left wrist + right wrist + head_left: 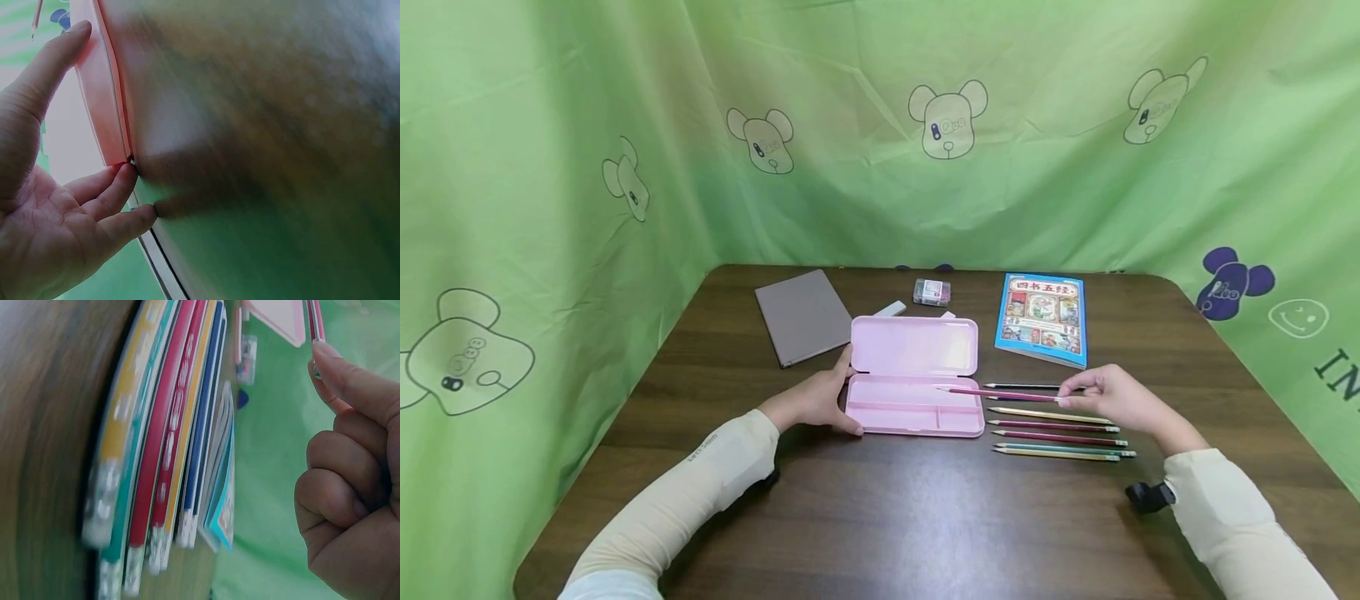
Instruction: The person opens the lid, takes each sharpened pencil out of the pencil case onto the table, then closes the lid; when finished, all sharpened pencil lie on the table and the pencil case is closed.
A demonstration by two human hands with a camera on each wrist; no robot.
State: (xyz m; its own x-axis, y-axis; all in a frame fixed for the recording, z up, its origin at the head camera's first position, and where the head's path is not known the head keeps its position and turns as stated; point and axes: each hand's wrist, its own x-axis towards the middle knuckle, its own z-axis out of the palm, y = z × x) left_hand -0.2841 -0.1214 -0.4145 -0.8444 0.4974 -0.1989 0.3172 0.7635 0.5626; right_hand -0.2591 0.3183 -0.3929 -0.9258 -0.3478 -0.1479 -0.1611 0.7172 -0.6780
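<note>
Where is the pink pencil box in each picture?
Head: the pink pencil box lies open at table centre, the left hand touching its left end.
Left wrist: its pink edge runs down the upper left, beside the fingers.
Right wrist: a pink corner at top.
Shared landmark: the held pencil.

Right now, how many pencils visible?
7 pencils: one pinched in right hand, tip over the pencil case; six rowed on the table right of it. An eighth may be hidden.
</note>
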